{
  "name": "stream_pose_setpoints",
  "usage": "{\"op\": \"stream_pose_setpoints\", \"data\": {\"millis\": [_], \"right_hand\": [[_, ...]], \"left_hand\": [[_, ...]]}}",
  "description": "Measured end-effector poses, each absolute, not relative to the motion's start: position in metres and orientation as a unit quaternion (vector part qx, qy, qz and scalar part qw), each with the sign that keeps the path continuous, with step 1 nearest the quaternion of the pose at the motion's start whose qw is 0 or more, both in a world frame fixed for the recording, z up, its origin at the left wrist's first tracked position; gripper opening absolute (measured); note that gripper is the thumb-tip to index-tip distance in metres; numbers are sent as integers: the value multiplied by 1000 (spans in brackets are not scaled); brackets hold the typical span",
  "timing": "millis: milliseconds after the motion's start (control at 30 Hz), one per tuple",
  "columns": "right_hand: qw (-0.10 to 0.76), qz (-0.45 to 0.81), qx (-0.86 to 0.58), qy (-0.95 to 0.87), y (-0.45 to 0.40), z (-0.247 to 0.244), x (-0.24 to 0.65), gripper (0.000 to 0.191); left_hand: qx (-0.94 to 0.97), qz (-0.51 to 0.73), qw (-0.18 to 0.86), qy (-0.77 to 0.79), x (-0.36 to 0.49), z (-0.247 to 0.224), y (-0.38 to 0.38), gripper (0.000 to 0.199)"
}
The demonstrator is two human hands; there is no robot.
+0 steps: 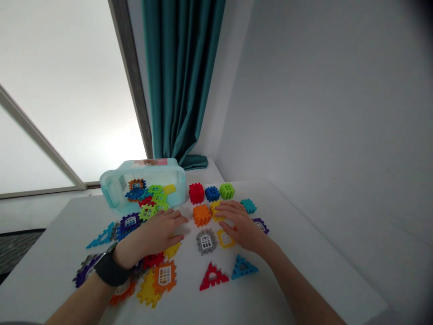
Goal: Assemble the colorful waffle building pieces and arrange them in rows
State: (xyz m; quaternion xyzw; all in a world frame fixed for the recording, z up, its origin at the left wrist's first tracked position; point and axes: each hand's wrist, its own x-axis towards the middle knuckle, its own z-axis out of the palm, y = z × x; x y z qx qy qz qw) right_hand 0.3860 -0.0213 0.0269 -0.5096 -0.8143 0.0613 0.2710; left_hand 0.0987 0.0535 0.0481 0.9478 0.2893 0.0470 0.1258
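My right hand is closed on a yellow toothed cube block, fingers over its far side and thumb near its front; they partly hide it. An orange toothed cube sits just left of it. My left hand is open above the table, palm down, fingers stretched toward the orange cube, holding nothing. Beneath and around my left arm lies a pile of flat toothed building pieces, among them an orange window piece and a purple window piece. Part of the pile is hidden by the arm.
Red, blue and green cubes stand in a row behind. A clear bluish bin lies on its side with several pieces inside. Grey window, red triangle and blue triangle pieces lie in front.
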Motion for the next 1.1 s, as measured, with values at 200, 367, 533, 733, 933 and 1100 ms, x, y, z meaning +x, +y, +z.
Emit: {"op": "stream_pose_setpoints", "data": {"millis": [200, 367, 533, 733, 933, 1100], "right_hand": [[276, 69, -504, -815, -34, 23, 376, 26], [278, 72, -501, -817, -36, 18, 373, 25], [279, 70, -500, -817, -36, 17, 372, 25], [282, 71, -492, -821, -37, 19, 371, 25], [291, 50, -494, -818, -10, 31, 397, 24], [218, 20, -531, -819, 52, 44, 432, 19]], "left_hand": [[941, -4, 149, 303, 89, 52, 51, 49], [934, -43, 151, 320, 87, 53, 47, 60], [936, -38, 145, 320, 89, 51, 46, 55], [938, -16, 131, 320, 91, 45, 49, 37], [939, -20, 125, 318, 95, 44, 51, 29], [938, -6, 132, 319, 95, 43, 54, 28]]}}
